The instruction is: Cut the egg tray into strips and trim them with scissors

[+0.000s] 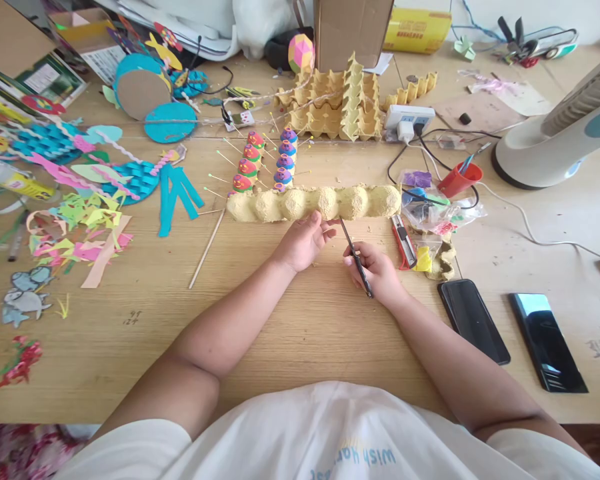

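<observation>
A pale yellow egg-carton strip point(327, 203) with a row of rounded cups facing me is held level above the table. My left hand point(304, 241) grips its lower edge near the middle, thumb against the pulp and fingers curled behind. In my right hand point(375, 270) is a slim pair of black scissors point(357, 260), seen edge-on, its tip at the strip's lower edge. Behind the strip stand a red-and-green painted egg-carton caterpillar point(247, 162) and a blue-and-purple one point(286, 160), pins sticking out at their sides.
A wooden stick point(207, 248) lies left of my hands. Right are a box cutter point(404, 241), a red cup point(460, 179), two phones point(474, 320) and a white fan point(545, 143). Egg trays point(325, 100) and a power strip point(409, 119) sit behind; paper scraps point(80, 230) lie left.
</observation>
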`<state>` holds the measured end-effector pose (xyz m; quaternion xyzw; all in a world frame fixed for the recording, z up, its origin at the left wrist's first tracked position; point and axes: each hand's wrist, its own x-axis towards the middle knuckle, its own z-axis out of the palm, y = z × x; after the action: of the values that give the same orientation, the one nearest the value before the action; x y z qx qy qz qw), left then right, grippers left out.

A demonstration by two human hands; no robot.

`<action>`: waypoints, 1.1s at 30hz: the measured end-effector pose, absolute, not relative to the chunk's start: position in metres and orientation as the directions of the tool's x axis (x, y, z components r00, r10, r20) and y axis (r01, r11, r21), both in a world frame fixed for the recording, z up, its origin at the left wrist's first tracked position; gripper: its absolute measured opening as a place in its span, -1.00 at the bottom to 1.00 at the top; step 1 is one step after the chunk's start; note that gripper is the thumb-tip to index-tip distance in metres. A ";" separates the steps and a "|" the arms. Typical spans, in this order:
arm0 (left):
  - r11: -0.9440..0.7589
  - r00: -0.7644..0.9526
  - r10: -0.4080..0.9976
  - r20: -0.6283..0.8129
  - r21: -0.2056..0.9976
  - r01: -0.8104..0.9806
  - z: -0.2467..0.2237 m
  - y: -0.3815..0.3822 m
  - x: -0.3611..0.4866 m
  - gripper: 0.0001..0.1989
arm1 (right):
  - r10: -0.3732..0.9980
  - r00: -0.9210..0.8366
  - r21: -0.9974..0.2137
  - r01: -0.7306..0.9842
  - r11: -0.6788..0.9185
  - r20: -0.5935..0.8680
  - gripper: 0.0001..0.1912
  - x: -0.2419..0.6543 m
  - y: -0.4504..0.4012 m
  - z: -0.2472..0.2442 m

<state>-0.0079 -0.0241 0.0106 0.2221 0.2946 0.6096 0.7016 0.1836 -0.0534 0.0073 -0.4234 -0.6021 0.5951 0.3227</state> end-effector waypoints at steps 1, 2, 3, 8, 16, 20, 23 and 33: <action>0.147 0.078 0.988 -0.133 0.665 -0.732 0.011 -0.024 -0.007 -0.62 | 0.893 -0.435 -0.990 0.125 -0.067 -0.115 -0.48 0.184 -0.053 0.008; 0.139 0.070 0.989 -0.130 0.662 -0.737 0.011 -0.023 -0.007 -0.62 | 0.892 -0.437 -0.990 0.126 -0.068 -0.117 -0.48 0.184 -0.053 0.008; 0.136 0.058 0.989 -0.138 0.662 -0.737 0.011 -0.023 -0.007 -0.62 | 0.890 -0.439 -0.989 0.129 -0.069 -0.119 -0.49 0.184 -0.053 0.009; 0.126 -0.014 0.980 -0.197 0.679 -0.723 0.012 -0.021 -0.007 -0.61 | 0.879 -0.455 -0.985 0.153 -0.081 -0.143 -0.46 0.185 -0.053 0.015; 0.086 -0.033 0.985 -0.172 0.642 -0.762 0.015 -0.020 -0.010 -0.62 | 0.855 -0.490 -0.979 0.180 -0.093 -0.172 -0.46 0.186 -0.055 0.023; 0.102 0.005 0.989 -0.147 0.663 -0.742 0.014 -0.020 -0.010 -0.62 | 0.852 -0.494 -0.976 0.199 -0.084 -0.174 -0.47 0.185 -0.056 0.024; 0.102 0.004 0.989 -0.149 0.653 -0.751 0.010 -0.020 -0.009 -0.60 | 0.838 -0.515 -0.970 0.232 -0.066 -0.180 -0.49 0.184 -0.056 0.026; 0.026 0.061 0.998 0.018 0.762 -0.647 0.015 -0.025 -0.006 -0.46 | 0.831 -0.517 -0.967 0.239 -0.091 -0.207 -0.46 0.184 -0.056 0.030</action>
<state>-0.0056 -0.0254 0.0153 0.3112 0.2817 0.6248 0.6584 0.1836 -0.0556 0.0301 -0.4260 -0.6279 0.6036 0.2449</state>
